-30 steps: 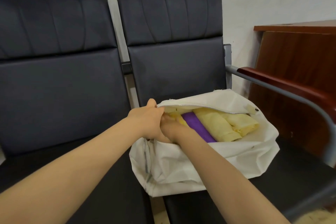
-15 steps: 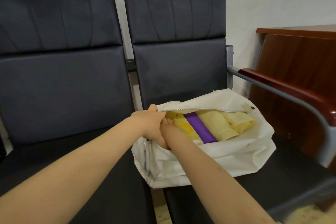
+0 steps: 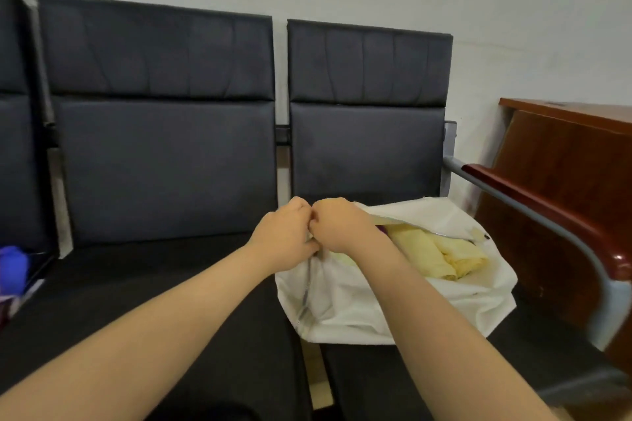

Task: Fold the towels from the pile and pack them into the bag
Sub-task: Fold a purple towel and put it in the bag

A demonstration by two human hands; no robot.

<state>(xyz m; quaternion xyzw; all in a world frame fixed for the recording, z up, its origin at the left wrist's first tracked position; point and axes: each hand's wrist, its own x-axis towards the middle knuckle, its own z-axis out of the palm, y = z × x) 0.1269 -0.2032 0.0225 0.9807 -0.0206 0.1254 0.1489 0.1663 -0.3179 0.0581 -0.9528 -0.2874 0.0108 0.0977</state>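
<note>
Both hands had drawn together at the near-left corner of the white bag (image 3: 359,301) – the right hand (image 3: 338,225), half a second earlier reaching into the mouth, had come out to meet the left hand (image 3: 287,239), knuckles touching. Each was curled tight and pinching the bag's rim where the zip (image 3: 441,233) begins; whether a slider sat between the fingers was hidden.

The bag lay on the right-hand chair seat (image 3: 513,369), its near-left corner over the gap between the two seats. Inside it, rolled yellow towels (image 3: 441,253) lay side by side, with only a sliver of a purple towel (image 3: 382,231) showing under the flap.

Packing looked all but done, and closing appeared to be the step in hand. The likely trouble was the fill: the yellow rolls bulged close under the open teeth, and a hard pull could snag cloth in the zip or jam it partway. A one-sided tug might also drag the limp bag across the smooth seat toward the gap – unless the left hand anchored the corner.
</note>
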